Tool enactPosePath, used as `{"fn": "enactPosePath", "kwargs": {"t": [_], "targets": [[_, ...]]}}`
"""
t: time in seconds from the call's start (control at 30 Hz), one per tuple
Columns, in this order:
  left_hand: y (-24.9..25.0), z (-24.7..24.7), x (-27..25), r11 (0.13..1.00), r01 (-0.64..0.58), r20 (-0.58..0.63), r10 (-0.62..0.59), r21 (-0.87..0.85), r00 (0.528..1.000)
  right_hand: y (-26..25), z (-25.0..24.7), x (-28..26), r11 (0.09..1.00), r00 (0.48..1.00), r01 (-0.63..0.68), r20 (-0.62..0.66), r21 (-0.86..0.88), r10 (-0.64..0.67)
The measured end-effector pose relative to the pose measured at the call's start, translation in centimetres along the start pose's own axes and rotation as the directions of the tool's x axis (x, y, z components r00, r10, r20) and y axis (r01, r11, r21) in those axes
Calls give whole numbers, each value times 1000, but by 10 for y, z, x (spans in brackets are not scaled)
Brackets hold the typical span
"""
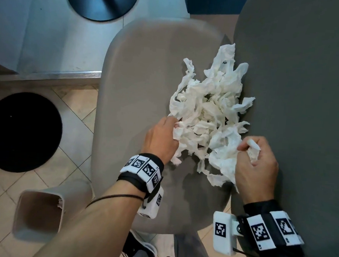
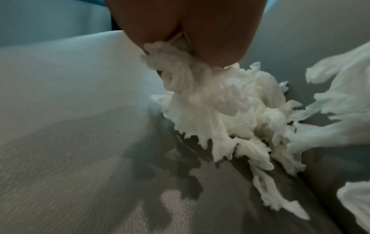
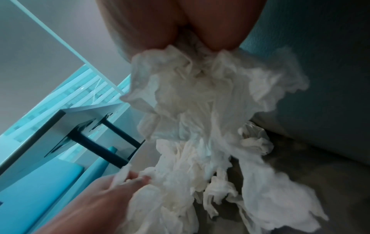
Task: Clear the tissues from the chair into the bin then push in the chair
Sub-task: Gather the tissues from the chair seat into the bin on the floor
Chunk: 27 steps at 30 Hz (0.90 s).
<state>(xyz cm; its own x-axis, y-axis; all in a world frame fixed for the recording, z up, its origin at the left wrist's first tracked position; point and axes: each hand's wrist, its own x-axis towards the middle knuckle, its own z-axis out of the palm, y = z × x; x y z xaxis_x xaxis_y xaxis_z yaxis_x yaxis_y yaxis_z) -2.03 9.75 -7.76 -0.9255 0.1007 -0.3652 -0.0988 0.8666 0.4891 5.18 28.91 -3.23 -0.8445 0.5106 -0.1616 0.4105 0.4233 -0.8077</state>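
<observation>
A heap of crumpled white tissues (image 1: 209,111) lies on the grey chair seat (image 1: 139,82), against the dark backrest (image 1: 297,96). My left hand (image 1: 162,136) grips the heap's left edge, fingers curled into the tissues (image 2: 202,98). At the heap's near right corner my right hand (image 1: 256,159) clutches a bunch of tissue, which hangs from its fingers in the right wrist view as a long tissue wad (image 3: 204,120). A small grey bin (image 1: 38,211) stands open on the floor, left of the chair's front.
A round black stool or base (image 1: 21,131) sits on the tiled floor to the left. A dark round table base (image 1: 102,1) stands on a pale platform beyond the chair. My shoe (image 1: 141,247) is below the seat's front edge.
</observation>
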Motion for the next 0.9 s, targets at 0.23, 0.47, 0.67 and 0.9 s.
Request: {"fn": "enactPosePath", "kwargs": {"t": [0.23,0.47,0.67,0.9], "targets": [[-6,-27,-34,975,-19,-313,-53,-220,948,-29,-4,-4,1000,1000,12,2,2,-12],[-19,-55,-62,900,31,-334,-193,-435,923,-60,11,-16,989,992,113,53,93,-119],[-49,-84,-96,778,28,-344,-309,-628,887,-75,40,-36,975,969,219,109,48,-223],[-108,-114,-150,687,34,-383,-446,-726,809,-111,92,-78,957,920,259,269,134,-286]]}}
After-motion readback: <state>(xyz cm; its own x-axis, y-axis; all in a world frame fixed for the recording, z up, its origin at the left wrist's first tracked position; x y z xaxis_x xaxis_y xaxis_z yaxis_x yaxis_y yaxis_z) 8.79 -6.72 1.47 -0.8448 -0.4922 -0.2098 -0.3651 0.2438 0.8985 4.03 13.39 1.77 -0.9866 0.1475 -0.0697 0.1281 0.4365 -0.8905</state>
